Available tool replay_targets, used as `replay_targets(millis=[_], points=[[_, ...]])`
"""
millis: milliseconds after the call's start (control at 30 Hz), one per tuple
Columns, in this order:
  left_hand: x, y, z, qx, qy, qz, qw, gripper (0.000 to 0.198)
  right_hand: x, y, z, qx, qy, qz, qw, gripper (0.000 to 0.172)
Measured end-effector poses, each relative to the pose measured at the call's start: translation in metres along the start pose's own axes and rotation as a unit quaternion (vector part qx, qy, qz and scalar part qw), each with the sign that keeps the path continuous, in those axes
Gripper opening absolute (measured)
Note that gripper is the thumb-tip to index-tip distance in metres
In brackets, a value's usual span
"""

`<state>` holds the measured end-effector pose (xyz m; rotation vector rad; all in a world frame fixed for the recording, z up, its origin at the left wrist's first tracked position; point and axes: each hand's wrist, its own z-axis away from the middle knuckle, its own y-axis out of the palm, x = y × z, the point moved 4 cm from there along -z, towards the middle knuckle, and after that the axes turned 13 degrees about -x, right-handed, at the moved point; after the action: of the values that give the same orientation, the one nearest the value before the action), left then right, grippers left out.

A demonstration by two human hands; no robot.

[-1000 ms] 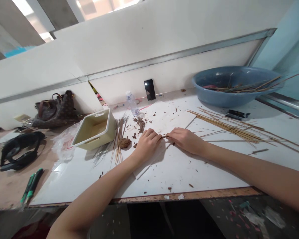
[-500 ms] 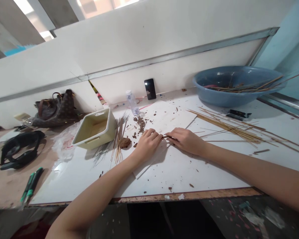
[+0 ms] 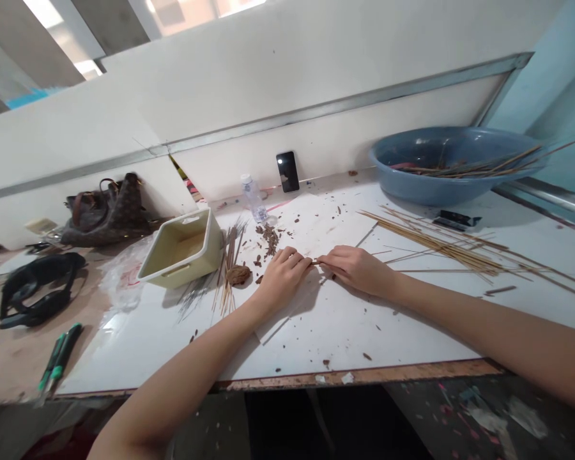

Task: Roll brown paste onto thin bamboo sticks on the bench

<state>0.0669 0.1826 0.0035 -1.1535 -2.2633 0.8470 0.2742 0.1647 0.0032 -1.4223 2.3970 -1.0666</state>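
Note:
My left hand [image 3: 283, 276] and my right hand [image 3: 358, 268] lie palm down on the white table [image 3: 316, 319], fingertips almost meeting. Between them a short brown stick piece [image 3: 315, 262] shows, pressed under the fingers of both hands. The fingers of each hand are curled together over it. A lump of brown paste [image 3: 239, 275] sits just left of my left hand, beside a small bundle of thin sticks [image 3: 229, 271]. Brown crumbs [image 3: 269, 237] are scattered behind my left hand.
A cream tray [image 3: 183, 248] stands at the left. A blue basin [image 3: 450, 164] with sticks is at the back right, long bamboo sticks [image 3: 455, 250] fanned before it. A bottle [image 3: 254, 199], phone [image 3: 287, 171], handbag [image 3: 108, 213], black straps [image 3: 33, 287] and green tools [image 3: 57, 362] lie around.
Both hands stay in place over the stick piece, shifting only slightly. Nothing else on the table has moved.

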Motion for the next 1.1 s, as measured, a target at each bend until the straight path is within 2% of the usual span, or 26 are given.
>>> replay_targets(millis=[133,367,700,1100], points=[[0.0032,-0.0015,0.0002,-0.025,-0.014,0.003,1.0,0.02,-0.003,0.0021,0.0004,-0.001,0.008,-0.011,1.0,0.027],[-0.0002,-0.0037,-0.0005,-0.031,0.009,-0.008,0.999,0.016,-0.0009,0.0064,0.0028,-0.011,-0.005,0.022,1.0,0.026],[-0.0029,-0.0028,-0.0011,-0.023,0.008,0.015,1.0,0.017,0.0047,0.002,0.0012,0.005,-0.031,0.007,0.999,0.028],[-0.0014,-0.0043,0.0001,-0.044,0.016,0.006,0.999,0.015,0.0019,0.0076,0.0031,-0.028,-0.013,0.009,0.999,0.028]])
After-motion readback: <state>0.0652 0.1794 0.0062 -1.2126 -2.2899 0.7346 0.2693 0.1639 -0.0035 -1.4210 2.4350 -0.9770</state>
